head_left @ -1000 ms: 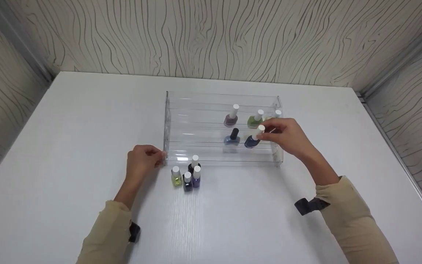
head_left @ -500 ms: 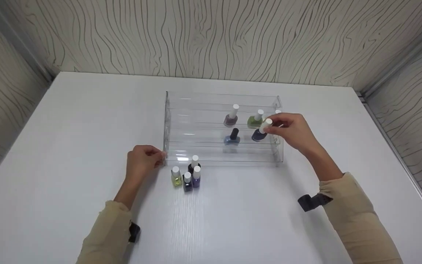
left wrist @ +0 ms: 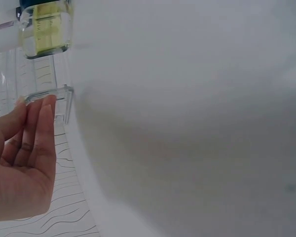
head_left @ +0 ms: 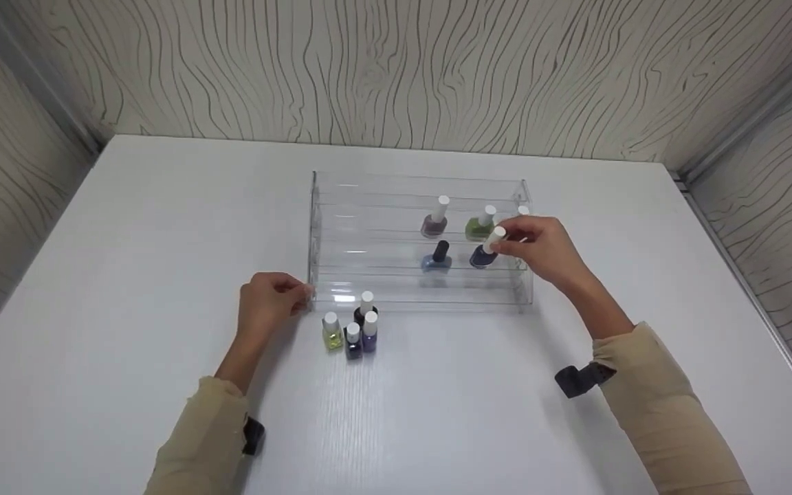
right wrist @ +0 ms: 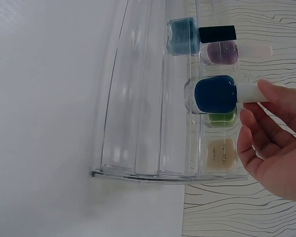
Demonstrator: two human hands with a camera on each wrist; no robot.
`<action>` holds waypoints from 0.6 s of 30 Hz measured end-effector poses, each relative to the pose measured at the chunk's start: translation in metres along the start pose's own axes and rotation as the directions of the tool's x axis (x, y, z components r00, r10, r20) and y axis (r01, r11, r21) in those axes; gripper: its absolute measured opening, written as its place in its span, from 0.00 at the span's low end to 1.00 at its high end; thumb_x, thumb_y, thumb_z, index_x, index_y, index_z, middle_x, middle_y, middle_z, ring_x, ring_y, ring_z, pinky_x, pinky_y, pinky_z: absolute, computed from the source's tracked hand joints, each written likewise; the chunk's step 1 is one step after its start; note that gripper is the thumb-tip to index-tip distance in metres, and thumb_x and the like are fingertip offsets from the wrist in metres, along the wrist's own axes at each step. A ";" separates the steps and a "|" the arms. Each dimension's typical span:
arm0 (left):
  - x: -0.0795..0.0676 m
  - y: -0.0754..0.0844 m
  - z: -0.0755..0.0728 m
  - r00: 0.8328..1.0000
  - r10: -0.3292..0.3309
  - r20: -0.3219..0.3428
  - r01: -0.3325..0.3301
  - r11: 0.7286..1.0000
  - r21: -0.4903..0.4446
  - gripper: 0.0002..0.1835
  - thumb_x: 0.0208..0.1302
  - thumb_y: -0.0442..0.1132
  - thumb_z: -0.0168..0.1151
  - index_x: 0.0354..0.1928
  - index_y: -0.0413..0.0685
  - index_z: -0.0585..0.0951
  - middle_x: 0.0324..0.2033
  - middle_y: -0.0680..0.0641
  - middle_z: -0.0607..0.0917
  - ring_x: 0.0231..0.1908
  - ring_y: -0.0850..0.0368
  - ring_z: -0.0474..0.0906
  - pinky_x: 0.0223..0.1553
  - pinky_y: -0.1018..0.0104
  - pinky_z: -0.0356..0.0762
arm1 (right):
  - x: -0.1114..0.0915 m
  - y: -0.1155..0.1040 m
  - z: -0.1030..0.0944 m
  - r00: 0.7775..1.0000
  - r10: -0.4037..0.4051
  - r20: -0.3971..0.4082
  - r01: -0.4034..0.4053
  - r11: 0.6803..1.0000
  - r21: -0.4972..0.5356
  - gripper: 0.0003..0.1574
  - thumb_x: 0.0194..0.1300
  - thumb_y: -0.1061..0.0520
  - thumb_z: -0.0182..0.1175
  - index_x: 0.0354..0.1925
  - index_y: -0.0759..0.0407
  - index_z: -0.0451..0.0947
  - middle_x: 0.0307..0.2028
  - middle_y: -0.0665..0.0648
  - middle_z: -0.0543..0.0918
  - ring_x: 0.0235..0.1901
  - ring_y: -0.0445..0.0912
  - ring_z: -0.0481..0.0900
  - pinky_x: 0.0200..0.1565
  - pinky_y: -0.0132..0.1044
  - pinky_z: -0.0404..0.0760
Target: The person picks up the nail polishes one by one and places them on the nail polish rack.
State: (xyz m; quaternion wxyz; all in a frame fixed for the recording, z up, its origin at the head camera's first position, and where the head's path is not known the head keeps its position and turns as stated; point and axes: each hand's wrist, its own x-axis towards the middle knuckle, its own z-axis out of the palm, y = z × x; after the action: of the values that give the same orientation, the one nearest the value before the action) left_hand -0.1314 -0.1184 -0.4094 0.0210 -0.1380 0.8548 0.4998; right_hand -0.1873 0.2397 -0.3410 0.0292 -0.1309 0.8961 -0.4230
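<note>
My right hand (head_left: 540, 249) pinches the white cap of a dark blue nail polish bottle (right wrist: 215, 94), tilted over the right part of a clear stepped rack (head_left: 396, 294). Whether the bottle's base touches a step, I cannot tell. Beside it on the same tier is a light blue bottle with a black cap (head_left: 436, 262). One tier further back stand a mauve bottle (head_left: 434, 225), a green bottle (head_left: 480, 228) and a beige bottle (right wrist: 221, 154), which my right hand partly hides in the head view. My left hand (head_left: 269, 302) grips the rack's front left corner between thumb and fingers.
In front of the rack's left part, several bottles stand close together on the white table (head_left: 437, 412): a yellow one (head_left: 332, 337), a purple one (head_left: 369, 340) and dark ones (head_left: 353, 348). A patterned wall (head_left: 368, 75) rises behind the table.
My right hand has carried the dark blue bottle slightly back and right, then a little left and toward me again. The left hand and the rack have stayed in place.
</note>
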 end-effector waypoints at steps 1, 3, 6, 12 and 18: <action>0.000 0.000 0.000 1.000 0.001 -0.001 -0.001 1.000 0.000 0.05 0.57 0.33 0.62 0.28 0.36 0.82 0.23 0.45 0.82 0.22 0.57 0.76 0.24 0.71 0.74 | 0.000 0.001 0.001 1.000 0.002 0.001 -0.002 1.000 0.002 0.14 0.56 0.62 0.63 0.43 0.67 0.80 0.36 0.59 0.80 0.35 0.44 0.74 0.35 0.28 0.74; 0.000 0.000 0.000 1.000 0.004 0.000 -0.004 1.000 -0.003 0.05 0.57 0.32 0.62 0.28 0.36 0.83 0.23 0.45 0.81 0.23 0.57 0.76 0.24 0.71 0.74 | 0.000 0.003 0.003 1.000 0.003 0.003 -0.004 1.000 0.002 0.14 0.56 0.63 0.63 0.42 0.67 0.80 0.36 0.59 0.80 0.35 0.45 0.74 0.35 0.29 0.74; -0.001 0.000 -0.001 1.000 0.020 0.002 -0.020 1.000 -0.005 0.05 0.57 0.32 0.62 0.28 0.36 0.82 0.23 0.45 0.82 0.23 0.56 0.78 0.25 0.71 0.75 | 0.001 0.007 0.005 1.000 0.007 0.012 -0.007 1.000 -0.001 0.15 0.56 0.63 0.63 0.43 0.68 0.79 0.37 0.59 0.80 0.36 0.45 0.74 0.35 0.29 0.74; 0.000 -0.001 -0.001 0.999 0.034 0.009 -0.034 0.999 -0.007 0.04 0.57 0.30 0.61 0.28 0.35 0.82 0.22 0.44 0.82 0.23 0.56 0.79 0.25 0.70 0.77 | 0.000 0.010 0.007 1.000 0.009 0.021 -0.009 1.000 -0.009 0.17 0.56 0.62 0.63 0.45 0.68 0.78 0.38 0.60 0.79 0.36 0.44 0.74 0.35 0.29 0.75; -0.001 -0.001 -0.001 0.999 0.032 0.006 -0.032 0.999 -0.012 0.04 0.57 0.30 0.61 0.28 0.35 0.82 0.23 0.44 0.82 0.23 0.56 0.78 0.25 0.70 0.76 | 0.001 0.011 0.009 1.000 0.018 0.016 -0.018 1.000 0.002 0.17 0.56 0.61 0.63 0.44 0.68 0.79 0.37 0.60 0.79 0.36 0.46 0.74 0.34 0.28 0.74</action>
State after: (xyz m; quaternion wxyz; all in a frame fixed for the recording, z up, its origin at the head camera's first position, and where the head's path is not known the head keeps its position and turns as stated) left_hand -0.1303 -0.1199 -0.4100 0.0148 -0.1229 0.8539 0.5055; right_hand -0.1887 0.2392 -0.3556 0.0406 -0.1261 0.8966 -0.4225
